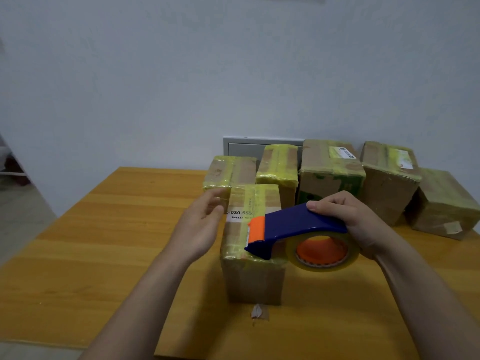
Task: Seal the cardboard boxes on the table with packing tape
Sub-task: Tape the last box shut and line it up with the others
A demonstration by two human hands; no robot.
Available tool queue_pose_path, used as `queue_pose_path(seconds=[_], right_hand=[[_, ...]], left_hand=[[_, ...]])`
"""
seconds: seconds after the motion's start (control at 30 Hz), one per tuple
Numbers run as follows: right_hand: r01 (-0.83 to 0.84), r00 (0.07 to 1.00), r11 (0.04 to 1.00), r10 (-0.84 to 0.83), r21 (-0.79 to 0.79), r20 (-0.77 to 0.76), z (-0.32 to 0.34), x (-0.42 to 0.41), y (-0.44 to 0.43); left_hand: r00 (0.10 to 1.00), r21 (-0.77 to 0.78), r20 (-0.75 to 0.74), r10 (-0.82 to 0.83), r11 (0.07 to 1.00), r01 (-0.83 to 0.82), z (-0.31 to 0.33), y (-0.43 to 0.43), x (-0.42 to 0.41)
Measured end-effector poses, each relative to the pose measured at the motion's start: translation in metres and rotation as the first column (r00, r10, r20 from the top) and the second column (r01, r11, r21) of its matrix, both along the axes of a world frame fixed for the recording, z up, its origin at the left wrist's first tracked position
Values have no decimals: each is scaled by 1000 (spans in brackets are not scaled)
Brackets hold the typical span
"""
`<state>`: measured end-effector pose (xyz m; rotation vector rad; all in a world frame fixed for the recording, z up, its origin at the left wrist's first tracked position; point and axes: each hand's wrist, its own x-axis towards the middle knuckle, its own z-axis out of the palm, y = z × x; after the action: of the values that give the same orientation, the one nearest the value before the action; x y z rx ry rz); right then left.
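Item: front box (253, 279), upright on the bench (104, 242) between our two hands, its top banded with yellowish tape.

Tape dispenser (293, 224): blue and orange, nose at the box's near top edge, tape roll (322, 267) beneath our right hand (348, 219), whose fingers wrap the handle.

Left hand (202, 224): open and relaxed, holding nothing, just beside the box's left edge; we cannot tell if it touches.

Beyond both hands: five taped boxes (332, 172).

Step, we judge: ending a strip. Next calls for bracing the box and tilting the blade to cut.
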<state>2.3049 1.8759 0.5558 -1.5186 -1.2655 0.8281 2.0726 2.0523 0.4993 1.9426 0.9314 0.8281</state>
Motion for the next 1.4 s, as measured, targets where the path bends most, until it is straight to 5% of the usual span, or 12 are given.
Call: queue_pose_path(seconds=[0.23, 0.57, 0.77, 1.23, 1.4], right_hand=[[-16, 1000, 1000, 16, 4, 3, -5, -10, 17], [-99, 992, 993, 94, -63, -80, -10, 9, 0], [46, 991, 998, -51, -41, -123, -8, 31, -31], [97, 979, 994, -104, -50, -178, -26, 45, -57], [102, 990, 994, -106, -50, -91, -37, 45, -55]], left_hand=[[971, -104, -137, -199, 977, 185, -6, 14, 38], [915, 30, -366, -170, 981, 194, -13, 21, 38], [921, 37, -354, -161, 982, 185, -8, 18, 37], [921, 8, -358, -151, 986, 165, -7, 19, 38], [920, 4, -364, -145, 988, 157, -8, 18, 40]])
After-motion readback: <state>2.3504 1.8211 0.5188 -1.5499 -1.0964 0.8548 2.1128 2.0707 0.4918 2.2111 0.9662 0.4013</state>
